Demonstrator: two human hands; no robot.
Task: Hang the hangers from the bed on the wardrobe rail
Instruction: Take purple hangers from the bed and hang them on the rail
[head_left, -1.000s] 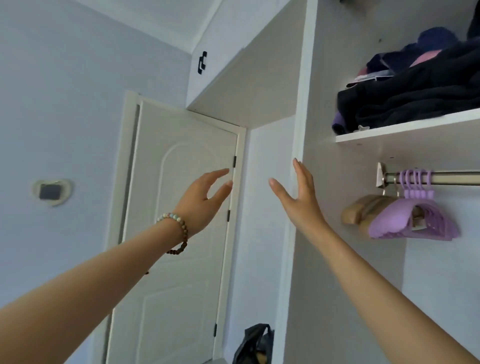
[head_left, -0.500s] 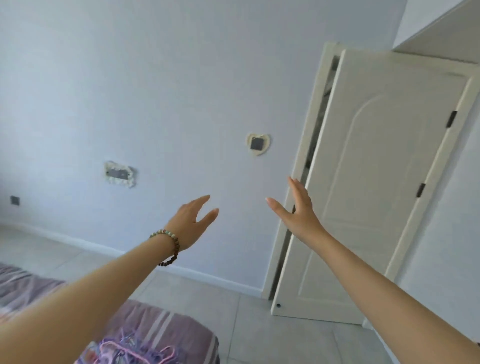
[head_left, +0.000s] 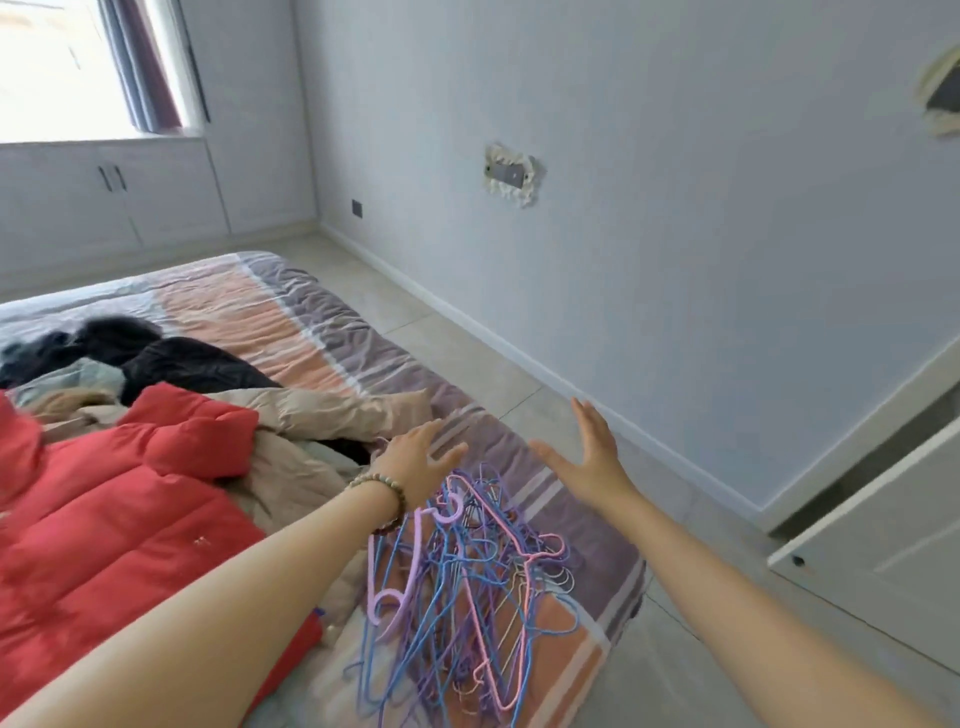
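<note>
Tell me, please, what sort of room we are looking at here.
Most likely a bedroom: a bed with a striped cover, a red jacket and a tangle of hangers lying on it, and a curtained window.

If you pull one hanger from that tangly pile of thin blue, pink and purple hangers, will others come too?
Probably: the pile of thin blue, pink and purple hangers looks knotted, hooks through loops, so several would likely lift together. Being thin wire-like frames, they are probably light and a bit springy.

The bed (head_left: 332, 332) carries a tangle of hangers (head_left: 467, 587) at its near right corner — a red jacket (head_left: 114, 509) and dark clothes (head_left: 171, 364) lie toward its left edge
</note>
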